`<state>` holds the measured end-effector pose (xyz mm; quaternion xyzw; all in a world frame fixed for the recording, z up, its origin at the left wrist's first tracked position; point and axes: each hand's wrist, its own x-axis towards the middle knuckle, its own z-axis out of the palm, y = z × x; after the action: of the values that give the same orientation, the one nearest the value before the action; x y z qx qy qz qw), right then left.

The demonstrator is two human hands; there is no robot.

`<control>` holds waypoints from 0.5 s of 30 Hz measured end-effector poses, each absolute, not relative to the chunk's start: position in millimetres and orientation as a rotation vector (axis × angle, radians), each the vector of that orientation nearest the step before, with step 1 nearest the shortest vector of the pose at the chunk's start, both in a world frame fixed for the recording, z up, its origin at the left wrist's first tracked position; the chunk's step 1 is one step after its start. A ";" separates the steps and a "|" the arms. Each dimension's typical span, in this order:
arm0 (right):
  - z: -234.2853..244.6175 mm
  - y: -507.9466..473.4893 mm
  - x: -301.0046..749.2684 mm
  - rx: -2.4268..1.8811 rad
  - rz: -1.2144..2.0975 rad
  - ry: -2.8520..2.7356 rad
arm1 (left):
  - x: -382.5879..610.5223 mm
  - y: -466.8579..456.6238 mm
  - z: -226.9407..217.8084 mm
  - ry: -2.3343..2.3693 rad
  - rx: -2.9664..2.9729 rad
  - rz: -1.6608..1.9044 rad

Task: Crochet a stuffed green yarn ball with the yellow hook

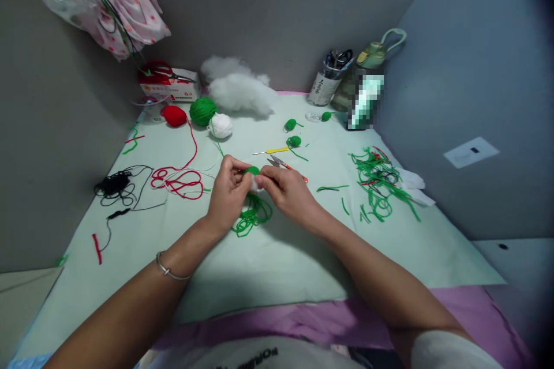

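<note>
My left hand [231,187] is closed on a small green crocheted piece [251,170], much of it hidden by the fingers. Thumb and fingers of my right hand [283,189] pinch a tuft of white stuffing [255,184] against that piece. How far the stuffing sits inside it I cannot tell. Below both hands lies a loose tangle of green yarn [251,216]. Just beyond my right hand are small orange-handled scissors [277,162], partly covered by it, and a yellow-handled crochet hook [277,150].
Fluffy stuffing [240,92] is heaped at the back, beside green [202,111], white [220,125] and red yarn balls [175,116]. Black yarn [115,184] lies left, yarn scraps [376,181] right. A pen cup [324,86] and bottle [367,63] stand near the back right corner.
</note>
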<state>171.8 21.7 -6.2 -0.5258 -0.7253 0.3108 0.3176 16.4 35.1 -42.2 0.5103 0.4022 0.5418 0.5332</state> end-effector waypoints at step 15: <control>-3.7 26.3 179.3 -1.504 0.774 -1.771 | 11.9 33.6 -34.2 0.867 1.167 1.149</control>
<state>179.3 26.3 -3.7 -0.5776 -0.6802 0.2972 0.3396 11.9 33.6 -34.2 0.5034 0.3740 0.4958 0.6007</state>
